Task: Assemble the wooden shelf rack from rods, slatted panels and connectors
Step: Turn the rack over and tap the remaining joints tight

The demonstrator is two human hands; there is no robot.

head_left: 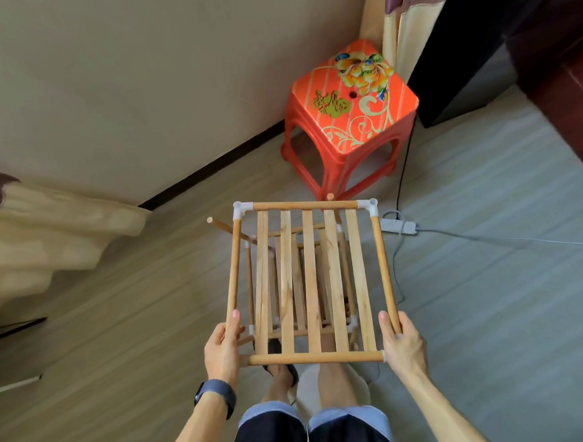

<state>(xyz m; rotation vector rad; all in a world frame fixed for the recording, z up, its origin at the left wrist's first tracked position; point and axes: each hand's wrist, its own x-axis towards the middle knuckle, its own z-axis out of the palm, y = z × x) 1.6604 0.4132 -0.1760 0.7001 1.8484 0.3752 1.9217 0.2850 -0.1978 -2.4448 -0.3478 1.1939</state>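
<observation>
- Wooden shelf rack point(384, 270) sits just in front of the person's knees, seen from above; whether its feet rest on the floor cannot be told.
- Its top slatted panel point(286, 281) has five slats framed by four rods, with white corner connectors point(369, 205) at the two far corners.
- A lower tier point(298, 254) shows through the gaps between the slats.
- Two bare rod ends point(211, 220) stick out at the far side, beyond the frame.
- Left hand point(224, 349) clamps the left side rod near the close corner, thumb lying along the top, fingers curled under.
- Right hand point(402, 341) clamps the right side rod the same way, thumb on the inner side.
- A dark wristband point(217, 396) circles the left wrist.
- A red plastic stool point(352, 118) with a gold floral print stands beyond the rack, by the wall.
- A grey power strip point(399, 225) lies on the floor near the rack's far right corner.
</observation>
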